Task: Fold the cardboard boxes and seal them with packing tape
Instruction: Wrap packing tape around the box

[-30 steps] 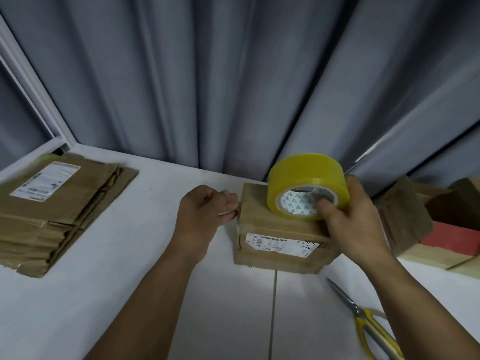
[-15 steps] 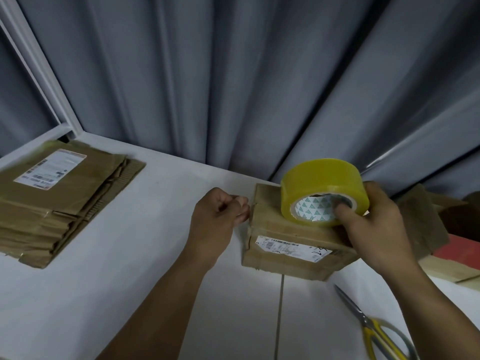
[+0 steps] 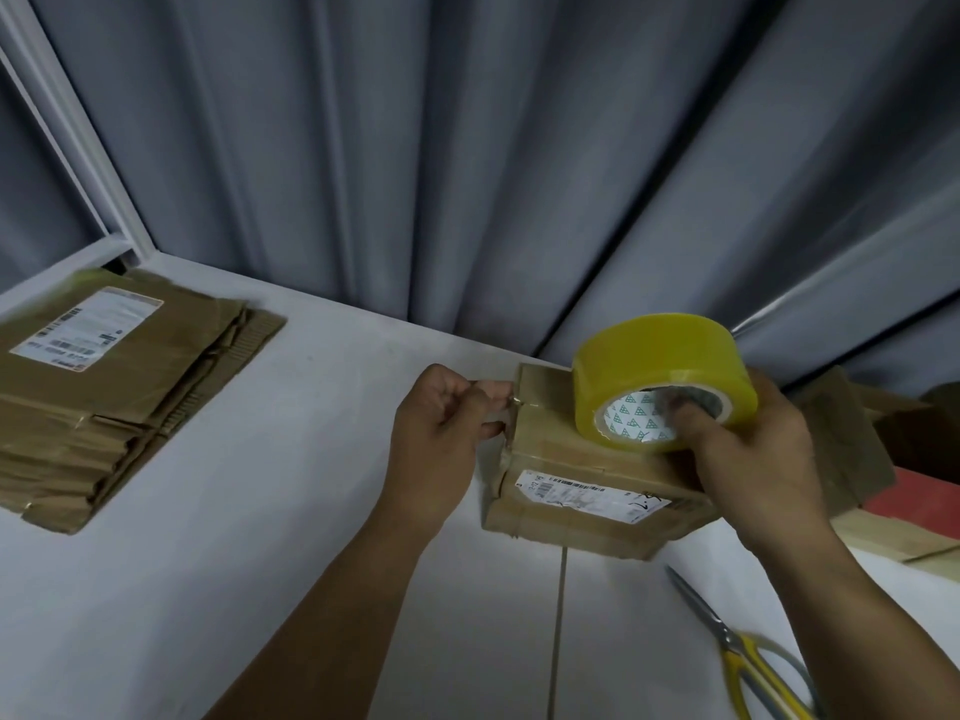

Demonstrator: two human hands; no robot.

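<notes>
A small folded cardboard box (image 3: 571, 459) with a white label on its front stands on the white table (image 3: 260, 511). My right hand (image 3: 748, 459) grips a yellow roll of packing tape (image 3: 660, 366) over the box's top, thumb inside the core. A strip of clear tape runs from the roll leftward across the top seam. My left hand (image 3: 441, 433) pinches the free end of that tape at the box's left edge.
A stack of flattened cardboard boxes (image 3: 104, 397) lies at the left of the table. Yellow-handled scissors (image 3: 748, 662) lie at the lower right. More cardboard and a red piece (image 3: 909, 501) sit at the right. Grey curtains (image 3: 467, 148) hang behind.
The roll in my right hand has shifted a little to the right over the box, drawing tape along the top. My left hand stays at the box's left edge.
</notes>
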